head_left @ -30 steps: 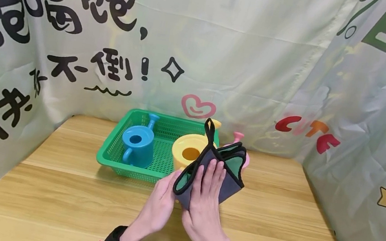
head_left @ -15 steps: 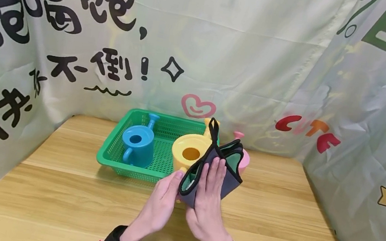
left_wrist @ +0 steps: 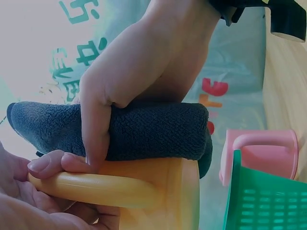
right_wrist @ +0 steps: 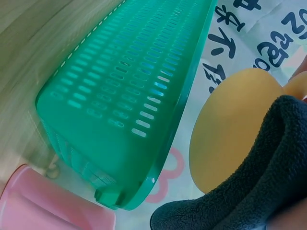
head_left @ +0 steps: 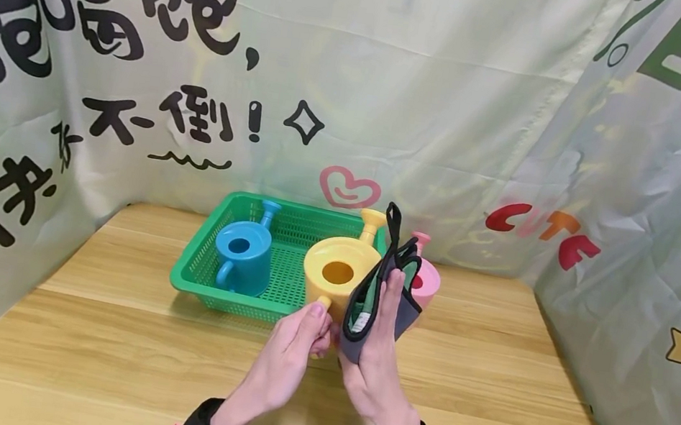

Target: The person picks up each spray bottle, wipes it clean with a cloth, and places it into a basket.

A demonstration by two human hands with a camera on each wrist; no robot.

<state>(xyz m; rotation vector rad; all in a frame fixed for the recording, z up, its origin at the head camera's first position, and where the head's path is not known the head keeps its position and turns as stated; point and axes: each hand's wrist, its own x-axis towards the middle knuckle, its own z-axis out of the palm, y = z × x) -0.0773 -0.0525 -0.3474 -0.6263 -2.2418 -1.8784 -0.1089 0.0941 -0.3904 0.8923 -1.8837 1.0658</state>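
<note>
My left hand [head_left: 290, 347] grips the handle [left_wrist: 96, 189] of a yellow toy watering can [head_left: 325, 248], held up with its round top opening and spout visible. A folded dark grey cloth [head_left: 362, 303] with black edging, green inner folds and a hanging loop lies against the can's right side. My right hand [head_left: 379, 374] holds this cloth, fingers straight along its outer face. In the left wrist view the right thumb [left_wrist: 96, 136] lies across the cloth. Seen from the right wrist, the cloth covers part of the can's wall [right_wrist: 232, 124].
Behind the can, a green perforated basket [head_left: 189, 283] stands on the wooden table [head_left: 120, 341], with a blue watering can [head_left: 251, 265] inside. A pink watering can [head_left: 428, 281] stands right of the basket, partly hidden by the cloth. Printed fabric walls [head_left: 459, 113] surround the table.
My right hand and the cloth have moved right and turned more edge-on around the yellow can's side. More of the can and its spout shows. The left hand has hardly moved.
</note>
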